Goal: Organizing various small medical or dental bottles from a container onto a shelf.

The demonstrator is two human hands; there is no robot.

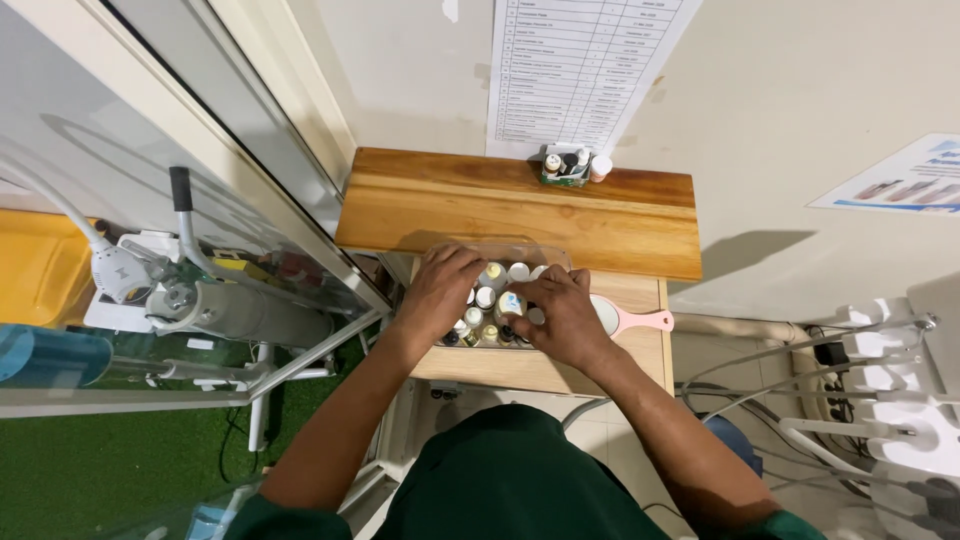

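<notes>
Both hands sit at frame centre inside a clear plastic tray (556, 258) packed with small capped bottles (487, 297), kept together there, upright.

Left hand (440, 292) curls over the tray's left side, fingers bent down onto bottles; whether it grips 1, cannot tell.

Right hand (562, 312) lies over the right side, fingers closed around a blue-labelled bottle (510, 304).

Pink hand mirror (630, 320) just right of the tray on the lower wooden shelf (640, 360).

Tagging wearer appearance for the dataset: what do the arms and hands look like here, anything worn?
Both forearms are bare to about the elbow. Dark green short sleeves show at the upper arms, matching the green top. Left hand and right hand are bare: no gloves, watch or rings visible.
</notes>
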